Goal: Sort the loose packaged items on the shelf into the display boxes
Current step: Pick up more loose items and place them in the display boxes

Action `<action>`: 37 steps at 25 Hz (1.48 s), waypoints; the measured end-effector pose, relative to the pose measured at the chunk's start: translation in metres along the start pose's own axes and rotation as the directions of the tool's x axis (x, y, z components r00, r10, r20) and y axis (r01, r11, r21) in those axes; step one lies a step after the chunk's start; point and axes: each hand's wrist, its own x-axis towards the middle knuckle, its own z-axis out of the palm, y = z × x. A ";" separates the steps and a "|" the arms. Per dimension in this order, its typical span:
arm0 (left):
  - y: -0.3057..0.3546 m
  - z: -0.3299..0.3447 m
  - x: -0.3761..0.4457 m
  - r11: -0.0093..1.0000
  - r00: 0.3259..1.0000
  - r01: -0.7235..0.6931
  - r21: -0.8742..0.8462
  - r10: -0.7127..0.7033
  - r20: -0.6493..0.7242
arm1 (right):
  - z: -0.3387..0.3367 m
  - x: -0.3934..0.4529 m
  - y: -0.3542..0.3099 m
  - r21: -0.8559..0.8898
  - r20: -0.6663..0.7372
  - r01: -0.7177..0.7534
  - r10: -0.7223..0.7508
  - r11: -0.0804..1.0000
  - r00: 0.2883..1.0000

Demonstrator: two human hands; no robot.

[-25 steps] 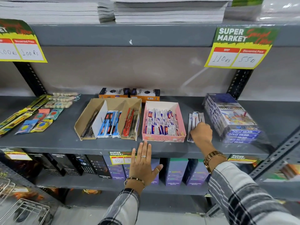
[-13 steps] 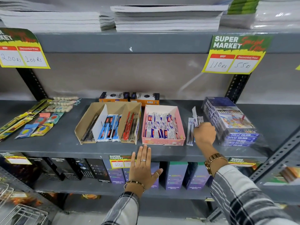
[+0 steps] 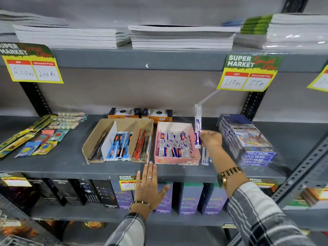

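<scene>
1. Pen packet (image 3: 198,125), long, white with red and blue print, stands upright in the grip of the right hand (image 3: 211,139), pinched near its lower end, just right of the pink display box (image 3: 177,159) and above the shelf.
2. Right hand's fingers are clenched on the packet; its wrist, with a gold watch (image 3: 229,175), reaches in over the shelf's front edge.
3. Below that hand, more loose packets (image 3: 205,157) lie flat on the grey shelf (image 3: 62,162), in the narrow strip between the pink box and the wrapped stack of colour boxes (image 3: 248,141).
4. Pink box is packed with the same white packets; its back part shows bare floor.
5. Left hand (image 3: 150,187) is released, flat and spread, fingertips touching the shelf's front lip just below the gap between the pink box and the brown cardboard display box (image 3: 92,146).
6. Brown box has three compartments: dark pens left, blue packets middle, red packets right. It stands touching or nearly touching the pink box.
7. Two orange-and-black cartons (image 3: 140,114) sit behind the boxes against the wall.
8. Open shelf surface lies left of the brown box, before the flat colourful packets (image 3: 40,139) at the far left.
9. Stacks of notebooks (image 3: 181,38) fill the upper shelf, with yellow price tags (image 3: 248,75) hanging from its edge.
</scene>
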 end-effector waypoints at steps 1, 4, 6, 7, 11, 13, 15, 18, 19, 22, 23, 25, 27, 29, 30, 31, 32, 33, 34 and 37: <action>-0.001 0.001 0.000 1.000 1.000 0.003 0.007 -0.003 -0.020 | 0.003 0.000 0.001 -0.036 0.046 0.024 -0.022 0.999 0.999; -0.003 0.003 0.004 1.000 0.999 -0.002 0.021 0.003 -0.051 | 0.017 0.004 0.008 -0.179 0.080 0.039 -0.025 0.983 0.996; -0.003 0.003 0.007 0.997 0.989 -0.048 0.064 0.056 -0.136 | 0.031 0.005 0.013 -0.295 0.043 0.024 -0.012 0.955 0.999; -0.003 0.005 0.009 0.995 0.984 -0.062 0.079 0.074 -0.160 | 0.038 0.005 0.016 -0.349 0.033 0.026 -0.015 0.937 0.999; -0.003 0.009 0.010 0.995 0.976 -0.057 0.080 0.073 -0.204 | 0.055 0.007 0.026 -0.512 0.048 0.054 -0.035 0.857 0.998; -0.004 0.010 0.010 0.997 0.980 -0.049 0.061 0.060 -0.189 | 0.062 0.007 0.029 -0.568 0.053 0.081 -0.061 0.819 0.997; -0.004 0.013 0.010 0.998 0.981 -0.045 0.047 0.053 -0.188 | 0.065 0.006 0.032 -0.607 0.043 0.111 -0.107 0.787 0.993; -0.004 0.014 0.010 0.999 0.982 -0.045 0.027 0.049 -0.181 | 0.069 0.003 0.035 -0.643 0.038 0.138 -0.148 0.754 0.988; -0.005 0.014 0.011 0.998 0.980 -0.045 0.033 0.051 -0.193 | 0.070 0.002 0.036 -0.659 0.039 0.148 -0.163 0.737 0.986; -0.005 0.013 0.010 0.998 0.973 -0.051 0.039 0.059 -0.223 | 0.071 0.000 0.036 -0.723 0.062 0.195 -0.220 0.663 0.974; -0.005 0.014 0.011 0.997 0.971 -0.051 0.052 0.062 -0.231 | 0.070 0.000 0.036 -0.738 0.068 0.211 -0.239 0.641 0.968; -0.005 0.015 0.011 0.996 0.968 -0.053 0.071 0.069 -0.242 | 0.068 -0.002 0.035 -0.750 0.072 0.228 -0.267 0.620 0.961; -0.005 0.016 0.011 0.995 0.965 -0.056 0.077 0.074 -0.250 | 0.063 -0.004 0.032 -0.750 0.064 0.242 -0.296 0.615 0.953; -0.005 0.017 0.011 0.996 0.964 -0.060 0.071 0.076 -0.256 | 0.055 -0.004 0.026 -0.723 0.030 0.245 -0.324 0.646 0.945; -0.004 0.017 0.011 0.996 0.965 -0.058 0.068 0.074 -0.253 | 0.049 -0.003 0.023 -0.717 0.013 0.240 -0.332 0.655 0.943; -0.003 0.018 0.011 0.996 0.965 -0.058 0.065 0.073 -0.251 | 0.042 -0.002 0.021 -0.716 -0.003 0.232 -0.336 0.659 0.942; -0.003 0.017 0.010 0.996 0.964 -0.059 0.063 0.073 -0.255 | 0.034 -0.001 0.020 -0.715 -0.019 0.223 -0.338 0.662 0.941; -0.001 0.016 0.010 0.996 0.962 -0.063 0.057 0.076 -0.261 | 0.025 0.001 0.020 -0.709 -0.040 0.210 -0.336 0.673 0.941; 0.001 0.015 0.009 0.997 0.961 -0.064 0.048 0.075 -0.265 | 0.018 0.002 0.020 -0.699 -0.065 0.192 -0.328 0.689 0.942; 0.007 0.012 0.007 0.994 0.953 -0.096 0.052 0.107 -0.282 | -0.002 0.007 0.027 -0.693 -0.131 0.111 -0.275 0.712 0.952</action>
